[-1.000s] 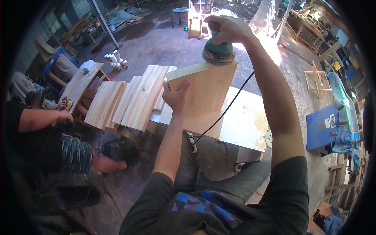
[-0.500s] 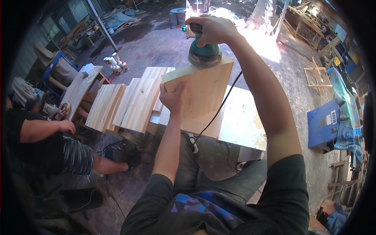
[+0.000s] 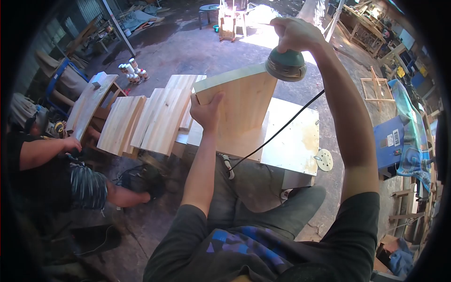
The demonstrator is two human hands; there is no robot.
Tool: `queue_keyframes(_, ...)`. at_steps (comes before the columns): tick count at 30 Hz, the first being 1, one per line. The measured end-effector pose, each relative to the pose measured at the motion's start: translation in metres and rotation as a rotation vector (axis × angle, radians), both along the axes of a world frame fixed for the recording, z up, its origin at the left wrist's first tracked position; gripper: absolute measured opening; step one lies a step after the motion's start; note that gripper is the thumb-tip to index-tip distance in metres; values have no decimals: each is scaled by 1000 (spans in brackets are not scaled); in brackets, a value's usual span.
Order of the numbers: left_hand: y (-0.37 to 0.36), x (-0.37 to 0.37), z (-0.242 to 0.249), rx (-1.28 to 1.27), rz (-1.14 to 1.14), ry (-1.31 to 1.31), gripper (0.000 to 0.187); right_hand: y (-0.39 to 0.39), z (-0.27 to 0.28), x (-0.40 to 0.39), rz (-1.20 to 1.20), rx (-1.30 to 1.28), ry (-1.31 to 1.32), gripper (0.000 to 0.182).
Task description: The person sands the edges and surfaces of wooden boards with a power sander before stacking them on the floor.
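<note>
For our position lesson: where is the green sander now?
In the head view, above and right of centre, the right hand holds the green sander by the top right corner of the upright board.

Board (image 3: 240,105) — between panels (image 3: 159,124) and sander (image 3: 285,66)

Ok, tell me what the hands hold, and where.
Right hand: the green, round power sander, by its top. Left hand: the upright, pale rectangular wooden board, by its left edge near the upper corner.
</note>
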State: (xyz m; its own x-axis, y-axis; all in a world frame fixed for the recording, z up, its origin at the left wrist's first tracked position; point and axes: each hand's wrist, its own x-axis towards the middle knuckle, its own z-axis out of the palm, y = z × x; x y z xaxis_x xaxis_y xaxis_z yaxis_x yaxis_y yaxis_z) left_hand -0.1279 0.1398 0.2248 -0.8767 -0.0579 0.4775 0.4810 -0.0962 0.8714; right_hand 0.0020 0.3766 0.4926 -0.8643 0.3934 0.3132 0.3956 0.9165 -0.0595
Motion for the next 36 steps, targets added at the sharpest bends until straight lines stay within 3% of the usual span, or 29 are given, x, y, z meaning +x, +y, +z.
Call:
queue_keyframes(2, 0, -3, -4, -28, 4, -5, 61, -1, 2, 2, 4, 3, 7, 41)
queue_keyframes(5, 0, -3, -2, -31, 9, -9, 61, -6, 3, 4, 62, -11, 23, 38)
queue_keyframes(9, -3, 0, 0, -51, -1, -13, 60, -1, 0, -3, -48, 28, -5, 37)
queue_keyframes(12, -2, 3, 2, -74, 8, -5, 48, 10, -3, -6, -71, 64, 21, 38)
queue_keyframes(17, -3, 2, 3, -83, 0, -8, 49, -3, 5, 9, -13, 9, -18, 38)
queue_keyframes(20, -4, 5, 2, -77, -3, -13, 49, 2, 7, 5, -134, 63, -95, 40)
queue_keyframes(26, 0, 0, -2, -20, -1, -12, 59, 29, -6, -6, 26, 35, 56, 40)
queue_keyframes(29, -1, 2, 0, -13, -9, -16, 58, 22, -3, -14, 36, 51, 44, 70)
queue_keyframes(32, -1, 3, -1, -1, -15, -6, 58, 34, -17, -24, 161, 82, 202, 76)
queue_keyframes(36, 0, 0, -1, -15, -11, 0, 60, 20, -11, -38, 178, 48, 131, 79)
